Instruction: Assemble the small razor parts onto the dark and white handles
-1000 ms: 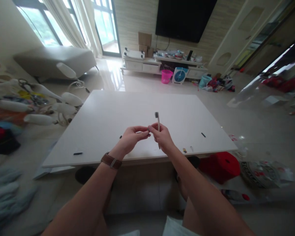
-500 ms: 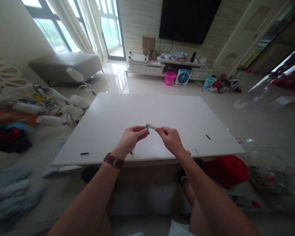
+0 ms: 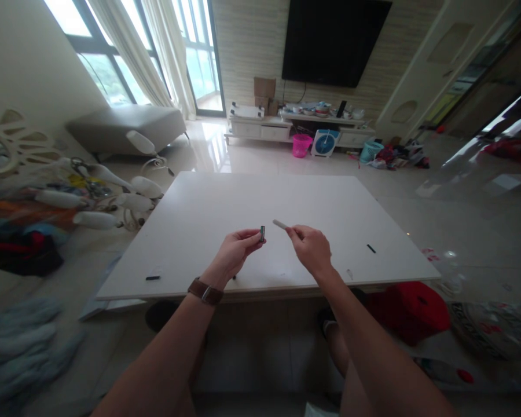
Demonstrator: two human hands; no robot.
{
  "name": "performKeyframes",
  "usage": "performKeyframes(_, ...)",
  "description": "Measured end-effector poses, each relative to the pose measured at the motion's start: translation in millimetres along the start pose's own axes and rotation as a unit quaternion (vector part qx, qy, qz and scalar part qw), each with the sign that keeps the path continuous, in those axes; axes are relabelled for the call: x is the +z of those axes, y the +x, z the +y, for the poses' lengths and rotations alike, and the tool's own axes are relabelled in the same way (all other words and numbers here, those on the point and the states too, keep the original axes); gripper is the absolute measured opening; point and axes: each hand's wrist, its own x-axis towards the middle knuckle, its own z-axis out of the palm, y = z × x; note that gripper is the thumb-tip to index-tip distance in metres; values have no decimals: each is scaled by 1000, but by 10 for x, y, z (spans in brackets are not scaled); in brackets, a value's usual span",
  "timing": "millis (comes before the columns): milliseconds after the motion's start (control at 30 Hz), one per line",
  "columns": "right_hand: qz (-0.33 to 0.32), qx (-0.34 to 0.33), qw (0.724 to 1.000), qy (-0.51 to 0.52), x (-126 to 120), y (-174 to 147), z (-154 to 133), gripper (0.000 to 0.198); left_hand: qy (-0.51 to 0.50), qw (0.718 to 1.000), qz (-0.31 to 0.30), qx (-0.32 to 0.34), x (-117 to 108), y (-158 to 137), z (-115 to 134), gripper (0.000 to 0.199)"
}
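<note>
Above the white tabletop point(image 3: 260, 197), my left hand point(image 3: 237, 252) is closed in a pinch on a small dark rectangular piece with a green tint point(image 3: 263, 233), held upright. To its right, my right hand point(image 3: 310, 246) is closed on one end of a thin pale grey strip point(image 3: 280, 224), whose other end points up and left. A small gap separates the strip from the dark piece. On the table lie a short black strip point(image 3: 153, 278) at the left and a dark strip point(image 3: 371, 248) at the right.
A small clear scrap point(image 3: 349, 274) lies near the table's front edge. Beside the front right corner stands a red stool point(image 3: 421, 310). A lamp with white shades point(image 3: 134, 201) is at the left. Beyond the table are a pink basket point(image 3: 301, 146) and a blue-and-white fan point(image 3: 325, 142).
My right hand has drawn the pale strip away to the right, off the small dark piece it was touching or nearly touching. My left hand keeps its pinch. The view has shifted slightly.
</note>
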Motion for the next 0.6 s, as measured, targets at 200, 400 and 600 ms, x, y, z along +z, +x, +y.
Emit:
performKeyframes(200,-46,-40,998,-20,-42,-15,46,36,28,1000,-6,1,26,-10,3,24)
performKeyframes(400,-52,-43,998,-19,-46,-14,28,37,59,998,-9,-4,32,-26,7,24)
performKeyframes(600,-41,-20,998,-39,-58,-21,12,39,68,998,-10,-5,18,-35,4,24)
